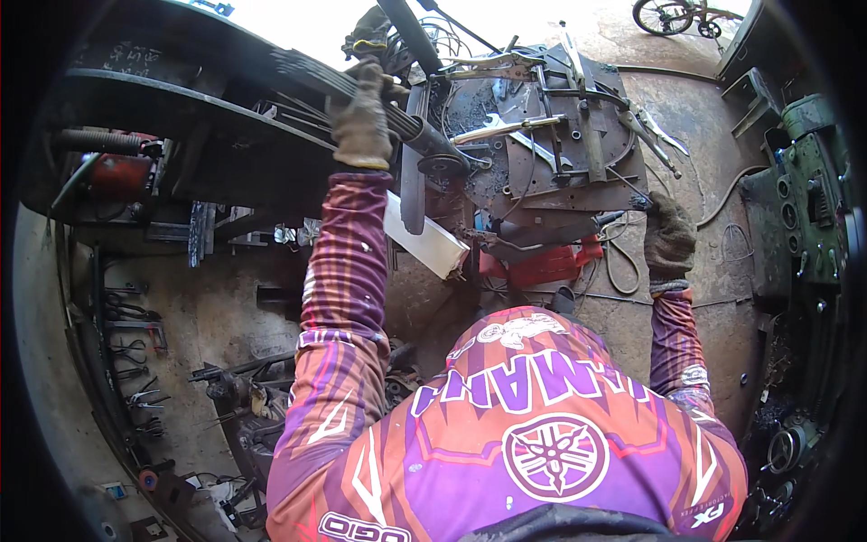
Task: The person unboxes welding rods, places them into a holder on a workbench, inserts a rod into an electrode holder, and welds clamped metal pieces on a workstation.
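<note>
My left hand, in a worn tan work glove, is closed around a bundle of thin grey welding rods. The bundle's near end meets a dark round tube at the table's left edge. Just beyond that hand is a dark work glove; whether a hand fills it I cannot tell. My right hand, in a brown glove, is closed at the table's right corner. A thin rod runs from its fingers over the metal tabletop. The glove hides the grip itself.
Locking clamps and a large wrench lie on the table. A black-handled tool sits above a red object at the near edge. Dark steel beams fill the left; a green machine stands right. Cables cross the floor.
</note>
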